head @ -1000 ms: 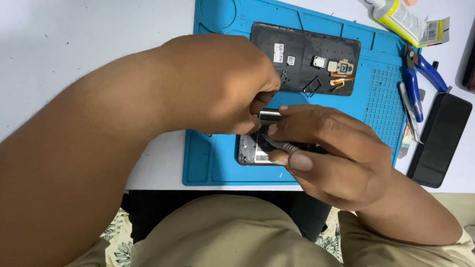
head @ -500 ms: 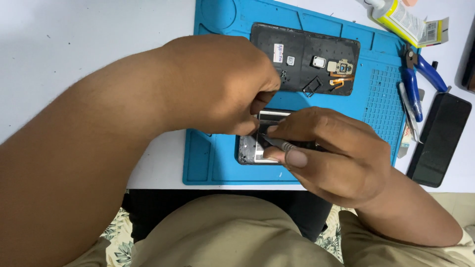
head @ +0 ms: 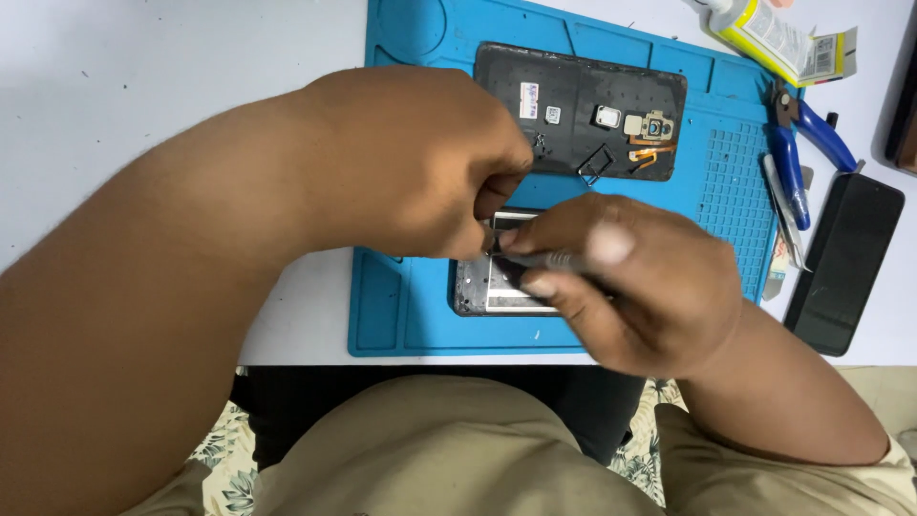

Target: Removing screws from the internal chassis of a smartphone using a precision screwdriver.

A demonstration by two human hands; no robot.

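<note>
An opened phone body (head: 482, 294) lies on a blue work mat (head: 401, 320), mostly hidden under both hands. My left hand (head: 411, 162) is curled over its upper edge, fingertips pinched on the frame. My right hand (head: 640, 282) grips a thin grey tool (head: 554, 259) that lies almost level, its tip at the left hand's fingertips above the phone. What the tip touches is hidden. The phone's black back cover (head: 573, 105), with a small camera part and an orange flex, lies farther back on the mat.
At the mat's right edge lie blue-handled pliers (head: 812, 134) and metal tweezers (head: 785, 205). A black phone screen (head: 845, 263) rests on the white table (head: 143, 105) to the right. A glue tube (head: 764, 29) sits at the back right.
My right hand has risen and rolled, so the tool now lies flatter with its tip nearer the left fingertips. The left hand has barely moved.
</note>
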